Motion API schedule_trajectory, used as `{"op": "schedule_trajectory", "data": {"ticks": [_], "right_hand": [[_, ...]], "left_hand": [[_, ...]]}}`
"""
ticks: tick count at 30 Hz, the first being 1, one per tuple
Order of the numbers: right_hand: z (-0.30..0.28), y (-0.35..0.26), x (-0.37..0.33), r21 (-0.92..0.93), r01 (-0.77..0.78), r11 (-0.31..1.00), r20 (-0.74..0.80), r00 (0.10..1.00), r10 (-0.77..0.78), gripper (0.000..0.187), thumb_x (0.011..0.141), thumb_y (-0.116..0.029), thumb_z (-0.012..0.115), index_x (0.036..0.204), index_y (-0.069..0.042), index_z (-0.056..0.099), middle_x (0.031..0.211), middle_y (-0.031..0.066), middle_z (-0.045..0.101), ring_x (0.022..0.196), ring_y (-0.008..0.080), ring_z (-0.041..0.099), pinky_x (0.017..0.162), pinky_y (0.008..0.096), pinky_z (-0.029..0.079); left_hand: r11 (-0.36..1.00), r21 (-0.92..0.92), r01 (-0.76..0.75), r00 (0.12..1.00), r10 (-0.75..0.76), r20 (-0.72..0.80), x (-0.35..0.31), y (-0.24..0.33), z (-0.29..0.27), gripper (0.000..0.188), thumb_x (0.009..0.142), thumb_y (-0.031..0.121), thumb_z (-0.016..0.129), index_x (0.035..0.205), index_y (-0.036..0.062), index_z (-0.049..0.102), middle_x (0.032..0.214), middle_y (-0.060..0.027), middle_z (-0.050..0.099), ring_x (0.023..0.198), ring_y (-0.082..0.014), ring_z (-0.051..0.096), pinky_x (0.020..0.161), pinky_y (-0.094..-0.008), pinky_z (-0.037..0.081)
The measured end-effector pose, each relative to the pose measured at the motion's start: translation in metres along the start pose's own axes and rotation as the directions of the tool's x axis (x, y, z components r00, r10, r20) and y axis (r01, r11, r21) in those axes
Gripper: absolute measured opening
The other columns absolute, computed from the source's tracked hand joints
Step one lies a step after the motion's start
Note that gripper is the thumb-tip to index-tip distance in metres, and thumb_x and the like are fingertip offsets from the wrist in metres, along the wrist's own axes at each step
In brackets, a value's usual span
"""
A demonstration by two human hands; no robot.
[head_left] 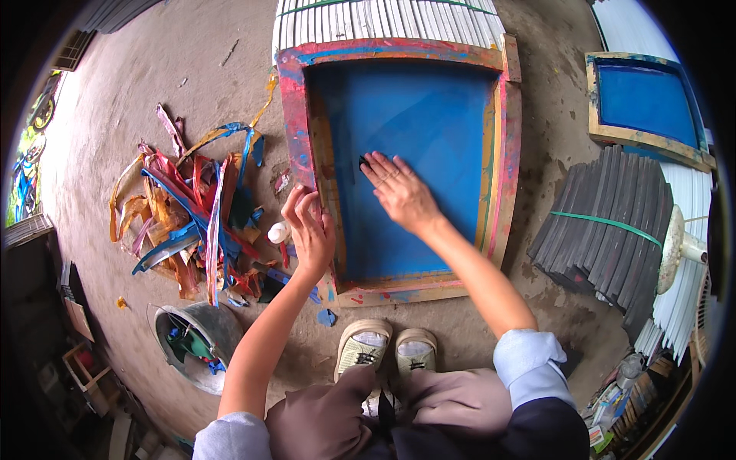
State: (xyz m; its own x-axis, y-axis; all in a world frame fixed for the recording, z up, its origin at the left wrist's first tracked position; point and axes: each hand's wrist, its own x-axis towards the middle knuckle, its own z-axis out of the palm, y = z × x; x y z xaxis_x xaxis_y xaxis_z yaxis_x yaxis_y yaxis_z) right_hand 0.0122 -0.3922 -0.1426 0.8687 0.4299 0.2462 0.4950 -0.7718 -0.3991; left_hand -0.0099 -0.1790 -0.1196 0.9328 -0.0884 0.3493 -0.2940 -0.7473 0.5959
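A large screen-printing frame (296, 146) with blue mesh (429, 115) lies in front of me, its wooden rails stained red, blue and orange. My right hand (402, 195) lies on the mesh, fingers stretched out. A small dark bit (363, 162) shows at its fingertips; what it is I cannot make out. At the left rail, my left hand (308, 238) has its fingers bent and its thumb at the rail, holding the frame's side. Just left of that hand, a white rounded thing (279, 232) sits on the floor by a tangled heap of stained tape strips (203, 199).
A grey bucket (201, 383) with dark green and blue stuff stands at lower left. White strips (391, 23) lie beyond the frame. To the right are a tied bundle of dark grey strips (594, 230), another blue screen (648, 96) and a pale fan-like object (675, 249).
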Motion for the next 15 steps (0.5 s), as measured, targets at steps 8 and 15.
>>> {"op": "schedule_trajectory", "data": {"ticks": [8,15], "right_hand": [[-0.021,0.02,0.031,-0.282,-0.232,0.931,-0.212,0.961,0.175,0.05,0.091,-0.022,0.054,0.132,0.005,0.047,0.144,0.0215,0.04,0.137,0.0378,0.033,0.114,0.0504,0.022],[-0.039,0.05,0.021,-0.317,-0.039,0.948,-0.099,0.995,0.007,0.051,0.089,-0.018,0.053,0.138,-0.006,0.046,0.142,0.0146,0.046,0.135,0.0282,0.04,0.113,0.0504,0.025]], "left_hand": [[1.0,-0.008,0.008,0.999,-0.007,0.035,-0.002,0.003,-0.002,0.045,0.081,-0.001,0.057,0.123,0.0044,0.041,0.13,-0.0218,0.031,0.121,-0.0407,0.038,0.102,-0.0494,0.035],[1.0,0.014,0.005,1.0,-0.005,0.02,-0.004,0.001,-0.004,0.045,0.081,-0.002,0.057,0.123,0.0054,0.042,0.129,-0.0208,0.034,0.124,-0.0416,0.039,0.102,-0.0494,0.038]]}}
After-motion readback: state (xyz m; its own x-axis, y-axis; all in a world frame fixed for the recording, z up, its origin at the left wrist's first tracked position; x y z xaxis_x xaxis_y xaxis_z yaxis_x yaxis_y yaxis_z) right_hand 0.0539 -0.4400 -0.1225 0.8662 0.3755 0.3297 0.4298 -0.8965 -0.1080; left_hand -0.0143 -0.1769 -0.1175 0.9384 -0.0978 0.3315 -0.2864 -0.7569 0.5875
